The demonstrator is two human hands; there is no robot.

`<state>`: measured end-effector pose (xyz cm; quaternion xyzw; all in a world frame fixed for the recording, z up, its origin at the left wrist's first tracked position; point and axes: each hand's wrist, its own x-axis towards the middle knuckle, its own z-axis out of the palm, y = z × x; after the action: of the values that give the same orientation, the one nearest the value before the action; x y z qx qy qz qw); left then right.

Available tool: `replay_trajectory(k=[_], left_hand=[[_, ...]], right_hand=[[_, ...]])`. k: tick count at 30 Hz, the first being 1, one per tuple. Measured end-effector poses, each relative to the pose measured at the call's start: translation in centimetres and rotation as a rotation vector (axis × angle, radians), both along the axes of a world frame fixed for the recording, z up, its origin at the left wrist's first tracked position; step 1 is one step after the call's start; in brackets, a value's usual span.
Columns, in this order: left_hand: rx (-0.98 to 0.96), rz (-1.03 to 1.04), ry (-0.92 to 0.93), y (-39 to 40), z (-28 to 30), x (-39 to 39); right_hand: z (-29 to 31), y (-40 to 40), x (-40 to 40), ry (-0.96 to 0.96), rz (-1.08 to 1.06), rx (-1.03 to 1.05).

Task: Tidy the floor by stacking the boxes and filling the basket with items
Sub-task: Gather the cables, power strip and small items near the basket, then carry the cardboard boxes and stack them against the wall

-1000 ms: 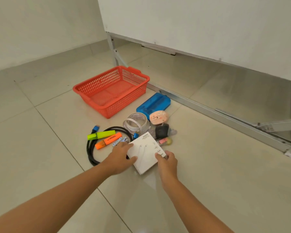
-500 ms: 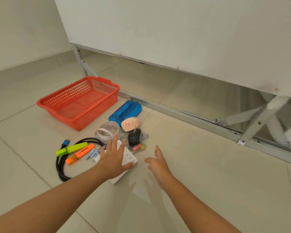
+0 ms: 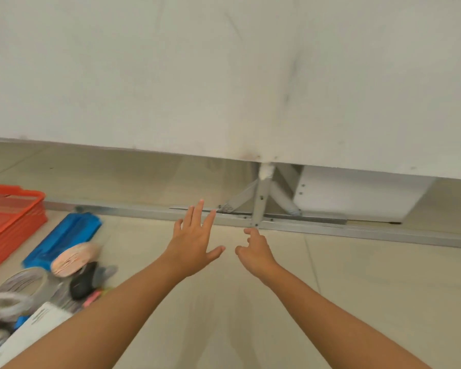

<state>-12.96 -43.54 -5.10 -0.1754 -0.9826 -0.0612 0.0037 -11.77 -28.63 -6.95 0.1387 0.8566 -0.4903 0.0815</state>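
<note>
Left hand (image 3: 193, 239) is spread flat, fingers straight and apart, holding nothing, above bare floor (image 3: 357, 288). Right hand (image 3: 256, 251) sits just right of it, fingers loosely curled, also holding nothing; the two hands are near but apart. Writing: dark print lines show on the white box (image 3: 35, 331) at the near left, too blurred to read; no other label is legible. The white box lies flat, partly hidden under the left forearm. Left of the hands, well apart from them, lies a blurred cluster: a tape roll (image 3: 19, 286), a black item (image 3: 83, 279), a pink mouse (image 3: 72, 258) and a blue case (image 3: 64, 237). The orange basket (image 3: 8, 217), mesh-walled, stands at the far left edge, beyond the cluster. Beyond the hands a metal rail (image 3: 357, 230) runs along the floor under a white panel (image 3: 224, 75).
</note>
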Motion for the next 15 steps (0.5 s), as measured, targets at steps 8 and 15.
replay_trajectory(k=[8,15], left_hand=[[0.12,-0.288,0.113,15.9,6.0,1.0],[0.138,-0.574,0.21,32.5,13.1,5.5]], right_hand=[[10.6,16.5,3.6,0.172,-0.037,0.163],[15.7,31.4,12.6,0.253,-0.259,0.212]])
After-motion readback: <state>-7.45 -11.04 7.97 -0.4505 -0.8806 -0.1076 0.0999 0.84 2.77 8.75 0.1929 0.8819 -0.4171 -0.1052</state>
